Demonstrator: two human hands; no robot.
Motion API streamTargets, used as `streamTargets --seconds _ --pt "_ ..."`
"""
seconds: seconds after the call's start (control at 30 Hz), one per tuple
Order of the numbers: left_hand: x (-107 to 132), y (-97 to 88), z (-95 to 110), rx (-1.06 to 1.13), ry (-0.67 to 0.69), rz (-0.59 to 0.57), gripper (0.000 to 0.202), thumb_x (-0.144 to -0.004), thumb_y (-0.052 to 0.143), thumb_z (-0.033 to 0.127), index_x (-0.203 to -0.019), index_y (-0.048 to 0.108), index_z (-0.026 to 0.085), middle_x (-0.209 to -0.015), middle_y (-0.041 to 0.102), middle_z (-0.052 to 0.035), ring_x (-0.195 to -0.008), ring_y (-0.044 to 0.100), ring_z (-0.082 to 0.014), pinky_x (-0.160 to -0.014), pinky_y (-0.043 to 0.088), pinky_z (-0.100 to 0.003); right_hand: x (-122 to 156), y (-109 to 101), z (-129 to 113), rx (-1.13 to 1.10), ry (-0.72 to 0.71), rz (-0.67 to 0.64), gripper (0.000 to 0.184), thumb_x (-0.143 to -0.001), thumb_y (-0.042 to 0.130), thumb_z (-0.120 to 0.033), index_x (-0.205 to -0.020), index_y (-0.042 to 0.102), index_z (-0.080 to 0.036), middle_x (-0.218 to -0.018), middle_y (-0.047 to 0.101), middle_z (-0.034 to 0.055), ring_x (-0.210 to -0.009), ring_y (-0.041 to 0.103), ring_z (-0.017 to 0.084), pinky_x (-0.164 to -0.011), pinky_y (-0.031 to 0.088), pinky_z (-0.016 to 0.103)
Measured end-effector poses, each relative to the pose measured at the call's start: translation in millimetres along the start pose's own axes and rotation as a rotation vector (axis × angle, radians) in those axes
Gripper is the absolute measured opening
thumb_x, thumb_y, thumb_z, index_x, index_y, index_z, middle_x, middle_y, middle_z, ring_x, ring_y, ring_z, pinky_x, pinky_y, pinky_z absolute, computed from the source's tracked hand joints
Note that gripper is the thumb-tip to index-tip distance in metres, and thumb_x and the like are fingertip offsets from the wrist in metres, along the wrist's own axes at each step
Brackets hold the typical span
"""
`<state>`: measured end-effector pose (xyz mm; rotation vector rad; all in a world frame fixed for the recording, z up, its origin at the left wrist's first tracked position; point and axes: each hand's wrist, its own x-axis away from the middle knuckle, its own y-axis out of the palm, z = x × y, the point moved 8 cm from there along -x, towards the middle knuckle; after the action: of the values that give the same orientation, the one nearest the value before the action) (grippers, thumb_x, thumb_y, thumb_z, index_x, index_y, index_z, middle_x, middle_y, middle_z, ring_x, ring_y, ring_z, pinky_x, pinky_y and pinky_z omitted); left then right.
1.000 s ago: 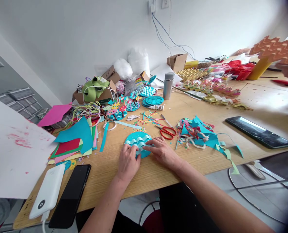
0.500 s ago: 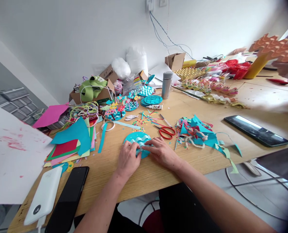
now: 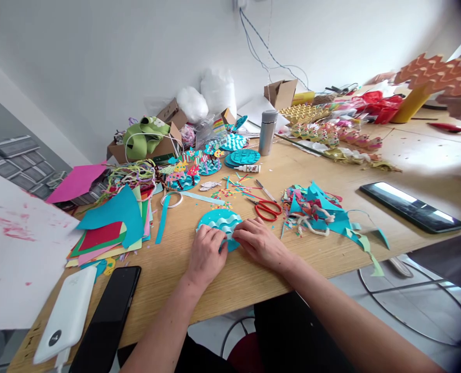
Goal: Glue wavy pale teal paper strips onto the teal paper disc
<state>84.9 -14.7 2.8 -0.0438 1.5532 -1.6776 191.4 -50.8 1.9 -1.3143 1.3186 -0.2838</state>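
A round blue paper disc (image 3: 215,215) lies flat on the table before me, crossed by light blue wavy paper strips (image 3: 225,221). At its lower left edge, my left hand (image 3: 207,253) is closed, its fingertips pinching and pressing a wavy strip against the disc. From the other side, my right hand (image 3: 262,242) is closed on the strip's right end, fingers bunched together. The fingers hide part of that strip. Just beyond the right hand lie red-handled scissors (image 3: 268,210) and a thin pen-like tool (image 3: 265,190).
Paper scraps (image 3: 318,210) heap on the right, near a tablet (image 3: 411,207). Coloured sheets (image 3: 106,235), a white power bank (image 3: 65,316) and a black phone (image 3: 106,316) lie left. Behind stand a steel flask (image 3: 268,133) and finished fish decorations (image 3: 186,178). Another person's hand (image 3: 458,106) holds an orange wavy sheet (image 3: 438,75).
My right hand's fingers have drawn in from lying stretched over the strip to a bunched pinch at its right end. The left hand stays nearly in place. The view has shifted slightly.
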Motion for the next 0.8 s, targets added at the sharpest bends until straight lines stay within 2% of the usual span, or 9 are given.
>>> streamTargets --seconds 0.5,0.63,0.8 --pt "2 3.5 1 0.014 0.032 0.000 0.007 -0.083 0.058 0.014 -0.088 0.060 0.019 -0.088 0.066 -0.0050 -0.091 0.051 -0.0227 -0.082 0.048 -0.040 2 8 3 0.047 0.000 -0.055 0.023 -0.089 0.050 -0.009 -0.100 0.067 -0.020 -0.104 0.063 0.0090 -0.093 0.052 0.019 -0.081 0.035 0.033" --pt "4 -4.6 -2 0.025 0.005 0.034 0.014 -0.079 0.058 0.009 -0.090 0.061 0.017 -0.090 0.065 -0.0052 -0.091 0.051 -0.0225 -0.084 0.047 -0.039 3 10 4 0.037 0.009 -0.065 0.024 -0.088 0.050 -0.008 -0.100 0.068 -0.020 -0.104 0.063 0.0089 -0.093 0.051 0.019 -0.081 0.035 0.034" --pt "11 -15.5 -7 -0.047 -0.036 0.082 0.024 -0.073 0.053 -0.001 -0.081 0.067 0.018 -0.083 0.061 -0.0054 -0.087 0.050 -0.0217 -0.080 0.048 -0.037 3 11 6 0.021 0.015 -0.058 0.025 -0.088 0.052 -0.009 -0.102 0.068 -0.021 -0.106 0.064 0.0084 -0.094 0.051 0.020 -0.083 0.035 0.034"
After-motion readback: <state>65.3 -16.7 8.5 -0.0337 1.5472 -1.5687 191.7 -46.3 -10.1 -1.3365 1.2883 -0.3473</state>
